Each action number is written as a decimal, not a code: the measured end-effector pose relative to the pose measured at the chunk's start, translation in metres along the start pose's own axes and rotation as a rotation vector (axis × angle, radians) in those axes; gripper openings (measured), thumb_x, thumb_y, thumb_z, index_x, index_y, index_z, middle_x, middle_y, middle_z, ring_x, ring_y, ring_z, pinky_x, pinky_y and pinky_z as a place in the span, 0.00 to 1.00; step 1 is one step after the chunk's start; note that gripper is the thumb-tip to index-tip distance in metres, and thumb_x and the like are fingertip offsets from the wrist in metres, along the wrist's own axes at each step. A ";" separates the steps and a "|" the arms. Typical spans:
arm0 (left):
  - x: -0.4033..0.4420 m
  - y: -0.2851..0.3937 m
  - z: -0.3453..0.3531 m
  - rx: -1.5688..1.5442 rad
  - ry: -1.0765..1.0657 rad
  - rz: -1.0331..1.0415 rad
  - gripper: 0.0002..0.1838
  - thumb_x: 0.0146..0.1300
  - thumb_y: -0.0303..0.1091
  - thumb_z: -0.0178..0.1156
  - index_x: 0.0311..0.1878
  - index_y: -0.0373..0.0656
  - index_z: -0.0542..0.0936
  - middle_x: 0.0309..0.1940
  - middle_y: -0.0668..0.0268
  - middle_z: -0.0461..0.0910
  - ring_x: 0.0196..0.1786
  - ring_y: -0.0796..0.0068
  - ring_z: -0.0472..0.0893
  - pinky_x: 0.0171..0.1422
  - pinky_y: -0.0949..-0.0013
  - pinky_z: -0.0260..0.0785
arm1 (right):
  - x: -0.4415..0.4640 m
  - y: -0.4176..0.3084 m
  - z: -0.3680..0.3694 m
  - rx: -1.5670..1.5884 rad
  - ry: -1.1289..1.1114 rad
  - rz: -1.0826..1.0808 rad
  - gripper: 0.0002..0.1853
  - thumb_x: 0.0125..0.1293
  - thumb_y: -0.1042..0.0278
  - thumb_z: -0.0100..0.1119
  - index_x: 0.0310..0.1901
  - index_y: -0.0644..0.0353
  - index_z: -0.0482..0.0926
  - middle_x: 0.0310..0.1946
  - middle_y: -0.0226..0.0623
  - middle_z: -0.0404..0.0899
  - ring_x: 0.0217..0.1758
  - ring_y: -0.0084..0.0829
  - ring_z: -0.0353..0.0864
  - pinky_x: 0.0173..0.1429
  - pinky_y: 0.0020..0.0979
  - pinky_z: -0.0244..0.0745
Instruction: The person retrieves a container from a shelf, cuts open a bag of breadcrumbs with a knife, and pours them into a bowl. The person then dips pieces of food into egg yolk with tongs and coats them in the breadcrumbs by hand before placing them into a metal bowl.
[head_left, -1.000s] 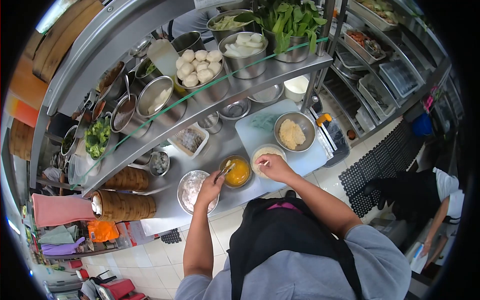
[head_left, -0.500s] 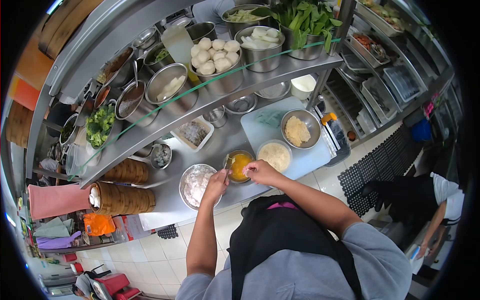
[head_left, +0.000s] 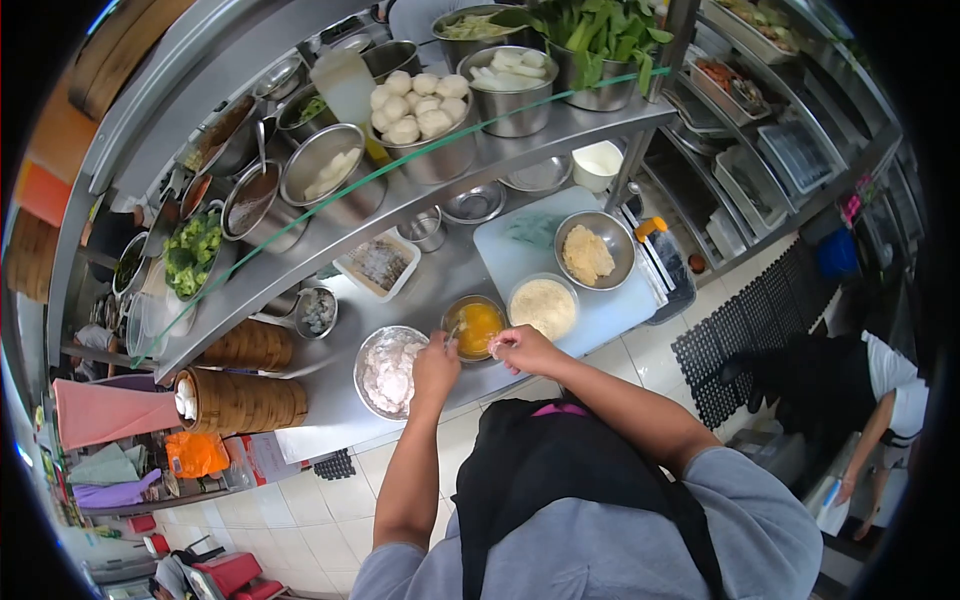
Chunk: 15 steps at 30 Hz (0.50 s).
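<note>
My left hand (head_left: 436, 366) is closed on a metal utensil whose end reaches into the bowl of yellow egg liquid (head_left: 478, 325). At that bowl's right rim, my right hand (head_left: 528, 350) pinches a small pale pink piece. Left of the egg bowl is a metal bowl of white floury pieces (head_left: 390, 375), close beside my left hand. A bowl of pale crumbs (head_left: 543, 305) lies just above my right hand, on a light blue board (head_left: 500, 247). Another metal bowl on the board holds a yellowish crumbly mass (head_left: 588, 252).
A steel shelf (head_left: 400, 195) with pots of dough balls, greens and sauces runs above the counter. Bamboo steamers (head_left: 250, 403), a white tub of shrimp (head_left: 378, 263) and a small bowl (head_left: 317, 312) are at the left. A co-worker (head_left: 885, 400) is at the far right.
My right hand has moved from the crumb bowl to the egg bowl and now holds a pale pink piece. My left hand has shifted right with the utensil.
</note>
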<state>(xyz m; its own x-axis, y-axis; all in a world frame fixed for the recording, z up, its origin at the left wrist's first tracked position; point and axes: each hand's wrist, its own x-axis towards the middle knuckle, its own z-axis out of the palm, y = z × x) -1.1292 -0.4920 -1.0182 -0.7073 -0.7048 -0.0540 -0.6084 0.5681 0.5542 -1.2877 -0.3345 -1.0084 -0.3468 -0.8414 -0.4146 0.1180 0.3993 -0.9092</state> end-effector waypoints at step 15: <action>-0.022 -0.011 0.005 -0.364 0.188 -0.025 0.10 0.74 0.34 0.59 0.49 0.36 0.78 0.30 0.60 0.81 0.31 0.65 0.80 0.39 0.62 0.72 | 0.018 -0.009 0.023 0.100 -0.040 0.069 0.17 0.72 0.57 0.64 0.49 0.65 0.84 0.35 0.31 0.83 0.30 0.20 0.80 0.32 0.26 0.79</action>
<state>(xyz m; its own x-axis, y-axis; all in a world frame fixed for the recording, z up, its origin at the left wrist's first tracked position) -1.1084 -0.4808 -1.0270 -0.5950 -0.8013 0.0626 -0.4337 0.3856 0.8144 -1.2735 -0.3616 -1.0090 -0.2973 -0.8276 -0.4761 0.2336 0.4204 -0.8767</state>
